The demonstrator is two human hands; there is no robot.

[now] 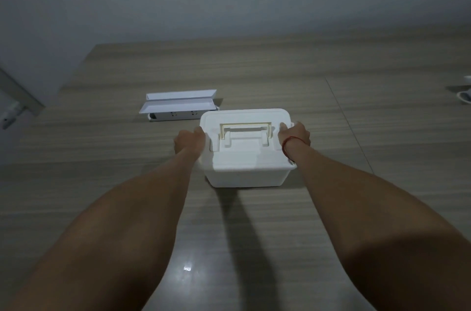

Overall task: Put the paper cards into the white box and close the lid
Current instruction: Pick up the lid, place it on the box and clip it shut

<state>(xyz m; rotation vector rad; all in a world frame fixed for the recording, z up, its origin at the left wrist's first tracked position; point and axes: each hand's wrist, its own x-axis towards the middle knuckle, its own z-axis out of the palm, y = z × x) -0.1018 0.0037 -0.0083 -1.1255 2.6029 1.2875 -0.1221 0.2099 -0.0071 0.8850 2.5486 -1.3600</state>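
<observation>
Hands bracketed the white box (244, 150) mid-table (356, 208), left hand (190, 141) and right hand (294, 136) each curled onto a side latch of the shut lid (242, 119), probably to unclip it; folded paper cards (178, 103) lay just behind on a power strip (175, 115), approach unobstructed.

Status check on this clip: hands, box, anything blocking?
Left hand and right hand grip opposite ends of the white plastic lidded box. Lid on, handle flat. White folded paper cards lie behind it on a power strip. Nothing blocking.
</observation>
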